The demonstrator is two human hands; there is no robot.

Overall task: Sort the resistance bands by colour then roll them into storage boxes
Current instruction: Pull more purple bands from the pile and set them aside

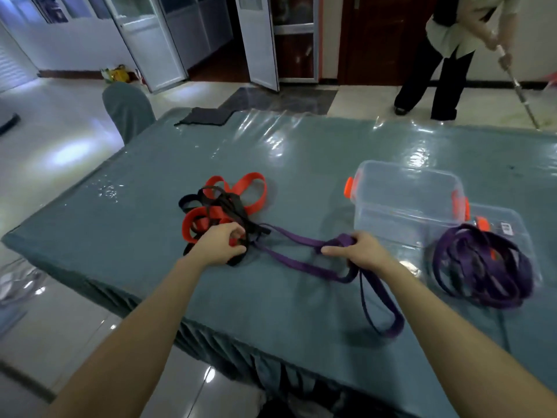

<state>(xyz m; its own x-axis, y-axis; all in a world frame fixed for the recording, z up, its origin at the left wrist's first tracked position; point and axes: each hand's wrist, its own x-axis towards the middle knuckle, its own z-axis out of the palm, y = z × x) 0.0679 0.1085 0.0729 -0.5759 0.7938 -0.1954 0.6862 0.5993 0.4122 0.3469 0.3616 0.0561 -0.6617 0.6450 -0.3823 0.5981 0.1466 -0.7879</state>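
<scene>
Head view: left hand (218,244) grip clamps the red-black tangle (211,213), right hand (361,251) clamps a purple band (286,260).

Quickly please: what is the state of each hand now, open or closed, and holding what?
Left hand: closed, gripping the tangle of red and black bands.
Right hand: closed, holding the purple band.

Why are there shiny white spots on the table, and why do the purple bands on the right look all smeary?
Head view: the clear plastic cover on the table mirrors the room lights as white glare; head view: the pile of purple bands looks smeared, probably motion blur, while the red bands look sharper; head view: the wide lens makes the doors lean.
</scene>
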